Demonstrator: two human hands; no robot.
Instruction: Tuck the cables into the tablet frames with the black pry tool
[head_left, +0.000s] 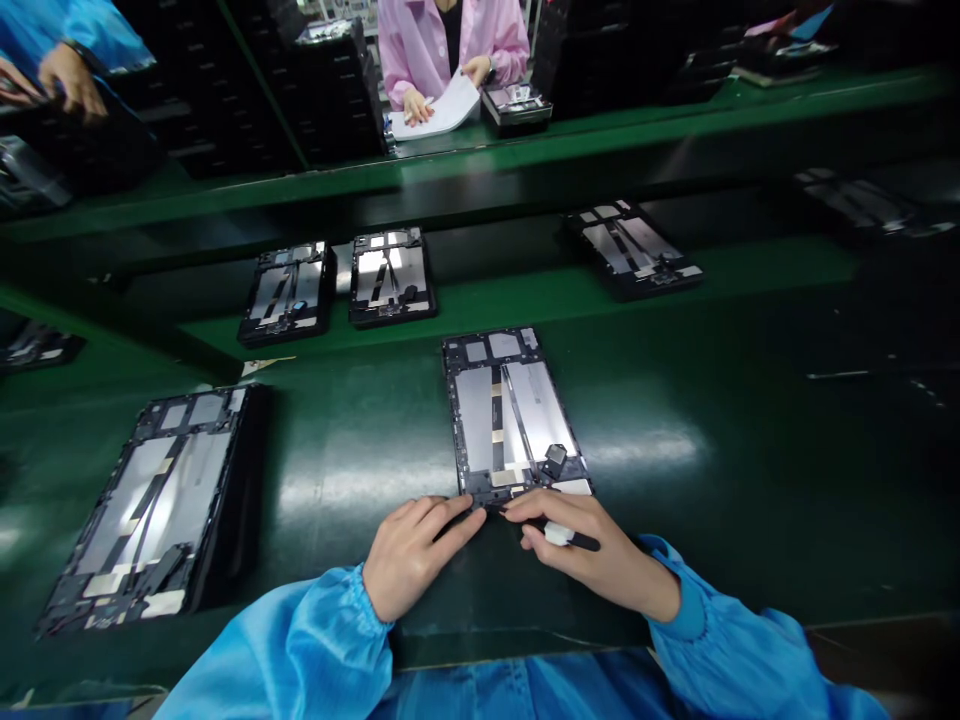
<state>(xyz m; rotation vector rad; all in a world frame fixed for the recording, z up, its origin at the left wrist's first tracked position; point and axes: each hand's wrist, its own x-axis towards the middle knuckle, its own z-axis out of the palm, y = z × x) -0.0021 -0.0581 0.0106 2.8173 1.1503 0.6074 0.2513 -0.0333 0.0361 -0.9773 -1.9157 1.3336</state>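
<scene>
An opened tablet [538, 400] lies on the green bench in front of me, its silver inner plates, dark ribbon cables and black frame exposed. A small black part [555, 459] rests on its lower right area. My left hand [420, 545] touches the tablet's near edge with index finger and thumb, the fingers stretched out and slightly apart. Close beside it, my right hand [592, 550] grips a slim black tool with a white band [561, 535] like a pen. The tool's tip, at the tablet's bottom edge, is mostly hidden by my fingers.
Another opened tablet [154, 500] sits on a dark stack at left. Further tablets [391, 275] stand along the green strip beyond. A raised green shelf [300, 190] crosses behind, with black tray stacks [337, 90]. Across it, a person in pink [450, 50] handles paper; a blue-sleeved hand [71, 80] shows upper left.
</scene>
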